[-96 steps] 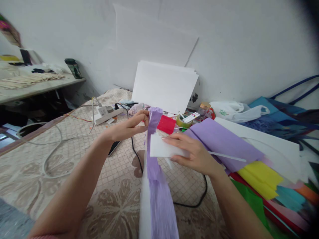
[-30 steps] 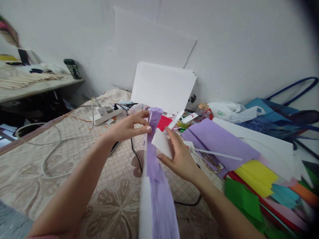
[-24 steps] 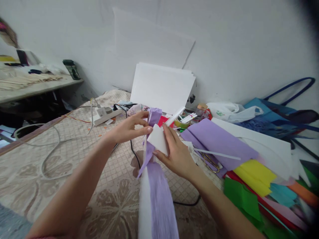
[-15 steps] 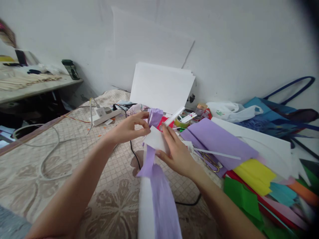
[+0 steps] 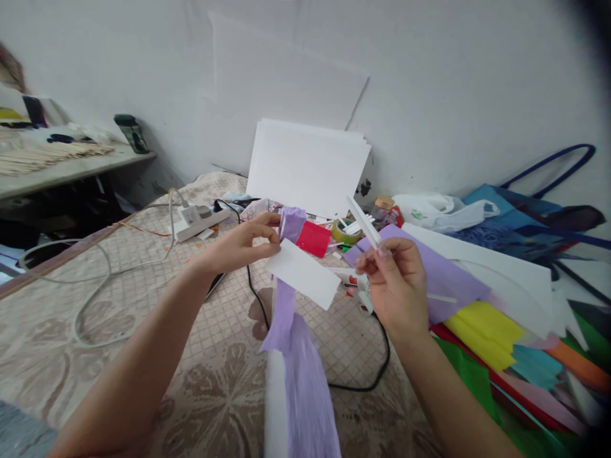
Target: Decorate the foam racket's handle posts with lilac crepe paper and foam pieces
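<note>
My left hand [image 5: 238, 243] pinches the top of a long purple crepe paper strip [image 5: 298, 356] together with a small white paper rectangle [image 5: 308, 273] that juts out to the right. The strip hangs down along a white tube [image 5: 275, 407] toward me. My right hand [image 5: 398, 283] is closed on a thin white stick [image 5: 363, 221] that points up and to the left. It hovers to the right of the white rectangle, apart from it.
A stack of white sheets [image 5: 305, 165] leans on the wall. A red block [image 5: 314, 238], a tape roll [image 5: 344, 231], purple sheet [image 5: 429, 267], coloured papers [image 5: 496, 331] and a blue bag [image 5: 525, 216] lie at the right. A power strip [image 5: 195, 219] and cables [image 5: 95, 280] lie at the left.
My right hand has let go of the white rectangle and drawn back to the right, lifting the white stick. My left hand now holds the rectangle and strip alone.
</note>
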A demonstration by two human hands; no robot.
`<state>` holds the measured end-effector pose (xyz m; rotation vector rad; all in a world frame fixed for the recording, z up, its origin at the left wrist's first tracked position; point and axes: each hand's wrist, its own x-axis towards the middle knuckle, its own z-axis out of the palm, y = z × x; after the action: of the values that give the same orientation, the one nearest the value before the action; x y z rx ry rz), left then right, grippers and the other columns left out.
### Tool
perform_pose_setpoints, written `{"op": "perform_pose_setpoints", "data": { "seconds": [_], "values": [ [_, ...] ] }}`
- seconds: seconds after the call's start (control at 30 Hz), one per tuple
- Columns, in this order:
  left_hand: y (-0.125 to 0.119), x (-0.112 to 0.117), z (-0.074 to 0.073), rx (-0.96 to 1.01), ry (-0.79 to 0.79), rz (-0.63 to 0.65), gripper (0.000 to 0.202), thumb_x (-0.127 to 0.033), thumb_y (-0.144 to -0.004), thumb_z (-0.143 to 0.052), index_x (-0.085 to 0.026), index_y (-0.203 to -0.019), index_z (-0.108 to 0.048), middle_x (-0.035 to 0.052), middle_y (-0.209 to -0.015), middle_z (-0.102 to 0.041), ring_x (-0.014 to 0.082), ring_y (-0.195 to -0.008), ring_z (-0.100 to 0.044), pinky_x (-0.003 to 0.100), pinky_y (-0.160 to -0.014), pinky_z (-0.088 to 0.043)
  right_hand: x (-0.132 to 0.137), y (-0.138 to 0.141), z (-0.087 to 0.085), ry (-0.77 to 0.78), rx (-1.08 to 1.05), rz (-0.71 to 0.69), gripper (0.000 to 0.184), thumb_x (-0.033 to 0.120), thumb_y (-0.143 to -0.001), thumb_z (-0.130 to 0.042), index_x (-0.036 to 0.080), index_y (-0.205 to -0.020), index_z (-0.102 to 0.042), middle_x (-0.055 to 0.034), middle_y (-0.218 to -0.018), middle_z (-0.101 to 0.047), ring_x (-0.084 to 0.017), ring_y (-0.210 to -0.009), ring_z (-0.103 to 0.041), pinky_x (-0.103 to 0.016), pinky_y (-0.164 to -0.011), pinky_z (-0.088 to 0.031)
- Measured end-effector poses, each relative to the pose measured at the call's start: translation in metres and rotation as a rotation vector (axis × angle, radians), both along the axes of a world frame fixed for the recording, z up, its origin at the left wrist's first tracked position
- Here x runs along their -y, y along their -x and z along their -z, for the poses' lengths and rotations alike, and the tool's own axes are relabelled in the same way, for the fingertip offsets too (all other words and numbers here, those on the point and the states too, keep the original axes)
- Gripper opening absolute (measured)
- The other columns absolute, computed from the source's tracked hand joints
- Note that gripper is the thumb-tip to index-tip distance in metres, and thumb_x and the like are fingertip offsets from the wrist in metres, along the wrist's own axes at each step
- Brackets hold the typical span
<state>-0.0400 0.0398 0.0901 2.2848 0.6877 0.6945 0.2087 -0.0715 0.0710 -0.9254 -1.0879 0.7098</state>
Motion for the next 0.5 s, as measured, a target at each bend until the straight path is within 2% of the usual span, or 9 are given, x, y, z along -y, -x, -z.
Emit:
{"op": "perform_pose_setpoints", "data": {
  "seconds": [0.1,0.2,0.3,0.33,0.4,0.47,0.5],
  "values": [
    [0.002,0.000,-0.002,-0.004,0.001,0.010,0.023,-0.035,-0.087,-0.055,-0.017,-0.074,-0.061,0.0075,-0.130,-0.052,0.0267,-0.119,-0.051,0.043,-0.104,-0.040,0.008,-0.008,0.013,0.099,0.176,0.048,0.012,0.034,-0.093,-0.058,0.028,-0.099,-0.049,0.0057,-0.065,-0.058,-0.014,-0.058,-0.057,-0.026,-0.056,-0.045],
    [0.003,0.000,-0.004,-0.015,-0.003,0.000,0.024,-0.037,-0.086,-0.056,-0.017,-0.073,-0.061,0.0077,-0.125,-0.054,0.0264,-0.115,-0.052,0.042,-0.104,-0.041,0.016,-0.012,0.043,0.235,0.388,0.143,0.017,0.038,-0.094,-0.056,0.026,-0.104,-0.049,0.0050,-0.063,-0.059,-0.014,-0.054,-0.055,-0.027,-0.055,-0.044],
    [0.003,0.000,-0.005,-0.023,-0.008,-0.011,0.024,-0.037,-0.086,-0.056,-0.017,-0.074,-0.062,0.0072,-0.124,-0.055,0.0257,-0.111,-0.053,0.042,-0.102,-0.042,0.026,-0.012,0.073,0.391,0.538,0.109,0.020,0.040,-0.096,-0.050,0.024,-0.107,-0.050,0.0041,-0.060,-0.059,-0.016,-0.053,-0.057,-0.028,-0.054,-0.043],
    [0.003,0.000,-0.004,-0.023,-0.007,-0.007,0.024,-0.037,-0.086,-0.056,-0.017,-0.074,-0.062,0.0071,-0.125,-0.055,0.0252,-0.110,-0.054,0.042,-0.102,-0.043,0.031,-0.013,0.080,0.429,0.595,0.077,0.021,0.041,-0.096,-0.049,0.023,-0.107,-0.051,0.0027,-0.062,-0.060,-0.017,-0.055,-0.059,-0.029,-0.055,-0.043],
    [0.003,0.000,-0.004,-0.012,-0.008,0.005,0.025,-0.037,-0.086,-0.055,-0.016,-0.074,-0.061,0.0072,-0.127,-0.054,0.0246,-0.111,-0.053,0.040,-0.101,-0.043,0.039,-0.016,0.087,0.439,0.728,-0.011,0.025,0.043,-0.095,-0.047,0.023,-0.109,-0.055,-0.0036,-0.081,-0.066,-0.018,-0.062,-0.062,-0.031,-0.057,-0.045],
    [0.003,0.000,-0.003,-0.008,-0.006,0.008,0.025,-0.037,-0.087,-0.055,-0.016,-0.074,-0.061,0.0075,-0.128,-0.053,0.0246,-0.113,-0.053,0.040,-0.101,-0.042,0.045,-0.020,0.087,0.403,0.848,-0.067,0.027,0.044,-0.096,-0.046,0.025,-0.110,-0.059,-0.0078,-0.102,-0.066,-0.018,-0.067,-0.062,-0.033,-0.061,-0.047],
    [0.002,0.000,-0.003,-0.008,-0.004,0.004,0.025,-0.037,-0.087,-0.055,-0.016,-0.074,-0.061,0.0076,-0.128,-0.053,0.0246,-0.113,-0.053,0.039,-0.101,-0.041,0.046,-0.022,0.085,0.386,0.886,-0.059,0.027,0.045,-0.095,-0.048,0.025,-0.108,-0.061,-0.0079,-0.103,-0.065,-0.018,-0.067,-0.060,-0.033,-0.061,-0.047]
  ]
}}
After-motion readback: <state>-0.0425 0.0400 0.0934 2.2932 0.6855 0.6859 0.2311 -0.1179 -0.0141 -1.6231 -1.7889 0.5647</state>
